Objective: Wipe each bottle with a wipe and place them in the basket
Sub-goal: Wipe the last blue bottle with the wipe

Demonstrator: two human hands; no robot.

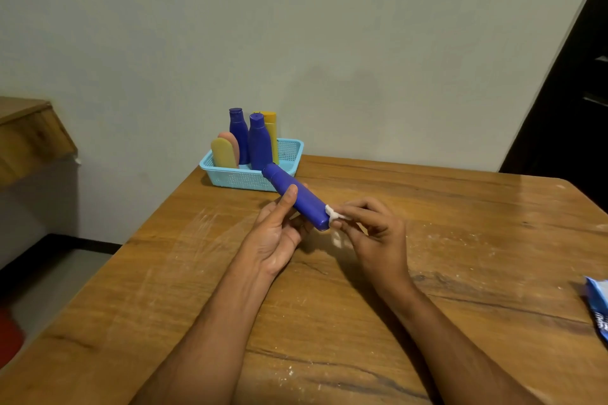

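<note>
My left hand point(278, 233) holds a blue bottle point(304, 199) above the table, its cap end pointing toward the basket and its base toward me. My right hand point(375, 233) pinches a small white wipe point(334, 214) against the bottle's base. A light blue plastic basket point(237, 179) stands at the table's far edge by the wall. Inside it stand two blue bottles point(260, 143), a yellow bottle point(271, 133), and a yellow point(223, 153) and a pink one point(230, 140) turned upside down.
The wooden table point(427, 256) is scratched and dusted with white specks. A blue wipe packet point(597, 309) lies at the right edge. A wooden ledge point(29, 135) sits at the left, and a dark doorway point(572, 108) at the right.
</note>
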